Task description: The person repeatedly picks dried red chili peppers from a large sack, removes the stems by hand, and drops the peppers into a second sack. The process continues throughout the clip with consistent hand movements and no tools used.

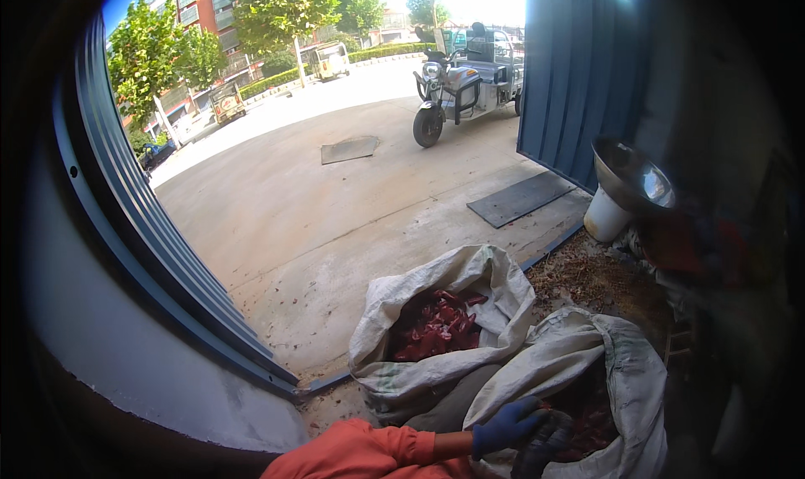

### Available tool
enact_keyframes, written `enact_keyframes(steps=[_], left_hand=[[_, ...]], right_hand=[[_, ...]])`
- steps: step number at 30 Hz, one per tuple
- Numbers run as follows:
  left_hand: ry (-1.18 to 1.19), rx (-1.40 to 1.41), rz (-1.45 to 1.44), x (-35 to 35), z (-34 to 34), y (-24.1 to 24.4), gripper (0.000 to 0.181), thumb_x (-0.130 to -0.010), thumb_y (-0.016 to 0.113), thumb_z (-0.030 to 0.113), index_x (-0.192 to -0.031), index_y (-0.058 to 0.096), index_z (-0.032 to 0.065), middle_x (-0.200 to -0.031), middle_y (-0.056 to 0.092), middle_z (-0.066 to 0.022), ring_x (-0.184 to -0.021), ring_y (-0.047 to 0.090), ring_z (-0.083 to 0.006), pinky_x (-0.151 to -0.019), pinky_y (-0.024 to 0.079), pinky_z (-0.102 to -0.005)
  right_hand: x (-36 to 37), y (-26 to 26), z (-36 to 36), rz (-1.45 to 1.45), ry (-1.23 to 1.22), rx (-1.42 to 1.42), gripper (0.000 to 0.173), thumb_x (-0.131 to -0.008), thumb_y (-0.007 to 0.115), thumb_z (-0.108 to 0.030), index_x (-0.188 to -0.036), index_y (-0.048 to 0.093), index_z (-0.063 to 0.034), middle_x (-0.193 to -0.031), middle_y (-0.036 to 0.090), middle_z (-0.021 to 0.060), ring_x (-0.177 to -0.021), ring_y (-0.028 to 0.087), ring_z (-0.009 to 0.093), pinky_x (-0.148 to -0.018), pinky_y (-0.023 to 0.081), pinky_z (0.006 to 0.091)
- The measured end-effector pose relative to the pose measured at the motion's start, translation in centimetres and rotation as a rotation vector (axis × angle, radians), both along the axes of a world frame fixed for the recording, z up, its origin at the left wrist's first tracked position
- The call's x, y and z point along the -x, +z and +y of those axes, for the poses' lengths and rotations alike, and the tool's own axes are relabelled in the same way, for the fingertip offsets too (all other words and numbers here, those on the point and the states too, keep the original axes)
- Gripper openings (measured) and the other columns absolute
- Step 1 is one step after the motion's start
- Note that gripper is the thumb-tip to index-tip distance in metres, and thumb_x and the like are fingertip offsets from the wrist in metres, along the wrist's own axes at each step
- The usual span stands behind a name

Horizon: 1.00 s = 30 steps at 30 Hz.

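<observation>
Two open white woven sacks stand before me. Red dried chili peppers (440, 325) lie in the farther woven sack (402, 297). Over the mouth of the nearer woven sack (641, 378), at the lower right, my two gloved hands are close together. My left hand (509, 423), in a blue glove below an orange-red sleeve, reaches in from the left. My right hand (546, 438), in a darker glove, is in shadow against it. Darker red peppers (588, 416) show in this sack beside the hands. The fingers overlap, and whatever is between them cannot be made out.
A metal bowl (632, 174) rests on a white bucket (607, 215) at right. Blue corrugated metal doors (582, 70) flank the doorway. Outside are a dark flat mat (521, 199) and a parked cargo tricycle (465, 83). Pepper scraps (578, 271) litter the floor beyond the sacks.
</observation>
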<state>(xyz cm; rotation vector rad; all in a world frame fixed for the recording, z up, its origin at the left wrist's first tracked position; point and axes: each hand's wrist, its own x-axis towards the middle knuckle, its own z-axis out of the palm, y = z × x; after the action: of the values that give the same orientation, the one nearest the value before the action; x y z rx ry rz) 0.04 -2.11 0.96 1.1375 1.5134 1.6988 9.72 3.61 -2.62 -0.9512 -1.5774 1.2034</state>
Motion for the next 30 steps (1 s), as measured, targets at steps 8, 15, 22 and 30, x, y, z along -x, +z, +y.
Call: enact_keyframes(steps=[8, 15, 22, 30], left_hand=[[-0.364, 0.078, -0.495, -0.4, -0.6, 0.7, 0.025, -0.098, 0.054, 0.025, -0.111, 0.057, 0.0039, -0.098, 0.059, -0.0028, -0.088, 0.058, -0.0098, -0.077, 0.05, -0.0255], [-0.228, -0.09, -0.524, 2.8, -0.3, 2.5, 0.031, -0.098, 0.052, 0.034, -0.109, 0.059, 0.0058, -0.093, 0.062, 0.0001, -0.085, 0.057, -0.0081, -0.076, 0.047, -0.0242], [-0.144, 0.032, -0.512, 2.2, -0.6, 3.7, 0.029, -0.098, 0.051, 0.032, -0.105, 0.062, 0.0062, -0.083, 0.058, 0.0048, -0.07, 0.047, -0.0023, -0.062, 0.038, -0.0186], [-0.085, 0.114, -0.274, 3.2, -1.5, 1.1, 0.026, -0.097, 0.054, 0.026, -0.103, 0.061, 0.0026, -0.088, 0.06, 0.0008, -0.079, 0.053, -0.0064, -0.071, 0.045, -0.0228]], right_hand=[[-1.3, 1.7, 3.0, 0.411, 0.24, 0.413, 0.004, -0.096, 0.052, -0.009, -0.097, 0.054, -0.005, -0.088, 0.056, 0.0021, -0.079, 0.053, 0.011, -0.07, 0.046, 0.0246], [-1.9, 6.9, 1.2, 0.266, 0.197, 0.299, 0.027, -0.1, 0.049, -0.03, -0.103, 0.06, -0.006, -0.091, 0.061, 0.0013, -0.083, 0.056, 0.01, -0.077, 0.047, 0.0247], [-1.9, 7.8, 0.3, 0.213, 0.195, 0.172, 0.022, -0.095, 0.059, -0.019, -0.109, 0.058, -0.0026, -0.1, 0.062, 0.0037, -0.093, 0.058, 0.012, -0.087, 0.047, 0.0273], [-0.8, 6.9, 0.8, 0.029, 0.278, 0.136, 0.018, -0.089, 0.063, -0.007, -0.106, 0.062, -0.0005, -0.092, 0.065, 0.0057, -0.082, 0.061, 0.012, -0.073, 0.052, 0.0286]])
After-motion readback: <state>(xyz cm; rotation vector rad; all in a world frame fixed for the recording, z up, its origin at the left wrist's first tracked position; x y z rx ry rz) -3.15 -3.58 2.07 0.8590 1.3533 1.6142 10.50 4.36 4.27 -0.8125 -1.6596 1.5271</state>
